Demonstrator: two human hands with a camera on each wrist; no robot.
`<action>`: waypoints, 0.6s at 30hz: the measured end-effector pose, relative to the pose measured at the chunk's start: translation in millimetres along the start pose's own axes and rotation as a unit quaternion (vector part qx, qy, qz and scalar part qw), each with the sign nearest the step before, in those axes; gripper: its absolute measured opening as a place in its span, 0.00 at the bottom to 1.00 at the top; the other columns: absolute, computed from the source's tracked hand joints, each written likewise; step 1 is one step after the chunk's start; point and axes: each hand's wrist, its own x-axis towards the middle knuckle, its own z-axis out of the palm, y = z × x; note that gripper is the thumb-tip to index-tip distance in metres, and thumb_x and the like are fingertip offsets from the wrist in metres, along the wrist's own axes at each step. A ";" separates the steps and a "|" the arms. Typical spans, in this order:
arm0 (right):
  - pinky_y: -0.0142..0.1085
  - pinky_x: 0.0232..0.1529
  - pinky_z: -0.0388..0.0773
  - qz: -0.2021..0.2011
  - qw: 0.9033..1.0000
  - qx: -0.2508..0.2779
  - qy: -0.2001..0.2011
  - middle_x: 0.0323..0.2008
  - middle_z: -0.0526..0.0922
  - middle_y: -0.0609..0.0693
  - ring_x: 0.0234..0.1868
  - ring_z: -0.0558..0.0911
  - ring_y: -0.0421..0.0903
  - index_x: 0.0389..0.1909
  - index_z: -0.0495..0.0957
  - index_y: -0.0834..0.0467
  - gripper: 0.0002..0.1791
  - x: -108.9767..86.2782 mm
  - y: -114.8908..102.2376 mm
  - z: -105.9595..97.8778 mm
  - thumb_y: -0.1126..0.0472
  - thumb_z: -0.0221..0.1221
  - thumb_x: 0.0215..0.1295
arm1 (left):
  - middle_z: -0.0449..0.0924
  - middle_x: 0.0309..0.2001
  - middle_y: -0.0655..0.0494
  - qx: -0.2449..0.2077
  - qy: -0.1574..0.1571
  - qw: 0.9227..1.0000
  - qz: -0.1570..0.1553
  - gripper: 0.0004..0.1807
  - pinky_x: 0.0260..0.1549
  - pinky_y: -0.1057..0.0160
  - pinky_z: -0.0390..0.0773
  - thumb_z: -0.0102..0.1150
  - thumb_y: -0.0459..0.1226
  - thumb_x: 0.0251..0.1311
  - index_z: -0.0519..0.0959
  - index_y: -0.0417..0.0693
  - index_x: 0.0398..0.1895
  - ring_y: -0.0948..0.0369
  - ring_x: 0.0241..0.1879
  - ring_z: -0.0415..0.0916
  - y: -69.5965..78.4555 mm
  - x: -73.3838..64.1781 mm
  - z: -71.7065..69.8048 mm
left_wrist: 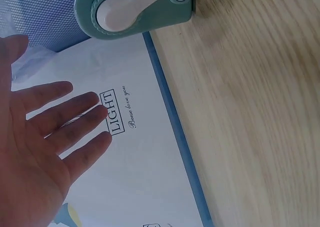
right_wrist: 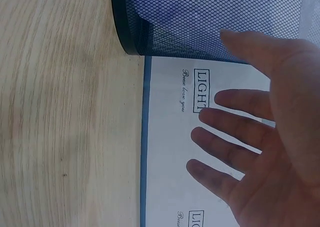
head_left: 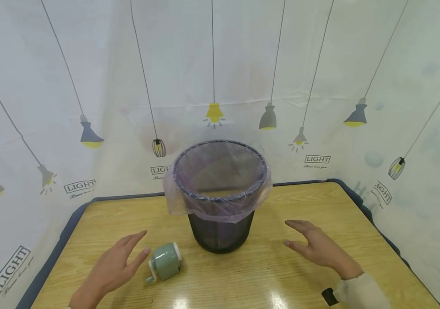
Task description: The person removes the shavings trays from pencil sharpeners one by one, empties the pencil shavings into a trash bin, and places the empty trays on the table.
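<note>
A green hand-crank pencil sharpener [head_left: 167,262] with a white crank arm lies on the wooden table, just right of my left hand [head_left: 115,267]. In the left wrist view the sharpener [left_wrist: 145,18] shows its crank side, apart from the spread fingers [left_wrist: 82,154]. A dark mesh wastebasket [head_left: 220,231], lined with a thin purple plastic bag [head_left: 220,211] folded over its rim, stands upright in the middle. To the right of the basket my right hand [head_left: 320,246] hovers with fingers extended, holding nothing. The left hand is likewise bare, fingers extended.
A white cloth printed with hanging lamps [head_left: 135,107] rises behind and on both sides of the table [head_left: 220,283]. Blue edging [head_left: 359,201] runs along the table's borders. A black band [head_left: 330,296] sits at the right sleeve.
</note>
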 end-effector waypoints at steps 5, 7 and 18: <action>0.62 0.58 0.73 -0.001 1.000 0.008 -0.015 0.64 0.73 0.65 0.63 0.72 0.67 0.66 0.69 0.66 0.34 2.7 -1.1 4.7 0.46 0.58 0.70 | 0.75 0.61 0.40 -0.004 -0.004 1.000 0.005 0.30 0.50 0.37 0.77 0.53 0.52 0.70 0.71 0.45 0.68 0.40 0.58 0.74 3.5 0.1 1.6; 0.62 0.58 0.73 -0.004 1.000 0.013 -0.018 0.64 0.73 0.65 0.63 0.72 0.67 0.66 0.69 0.67 0.34 3.6 -2.0 6.1 0.46 0.58 0.70 | 0.75 0.61 0.40 -0.007 -0.010 1.000 0.002 0.31 0.50 0.36 0.77 0.53 0.54 0.70 0.70 0.46 0.69 0.40 0.59 0.74 5.3 1.0 1.9; 0.61 0.58 0.73 -0.003 1.000 0.018 -0.024 0.63 0.74 0.65 0.63 0.73 0.66 0.65 0.71 0.67 0.33 6.4 -8.4 11.9 0.45 0.58 0.70 | 0.73 0.63 0.38 -0.028 -0.045 0.998 -0.022 0.37 0.55 0.34 0.73 0.52 0.58 0.68 0.67 0.43 0.71 0.38 0.61 0.71 11.7 5.0 8.7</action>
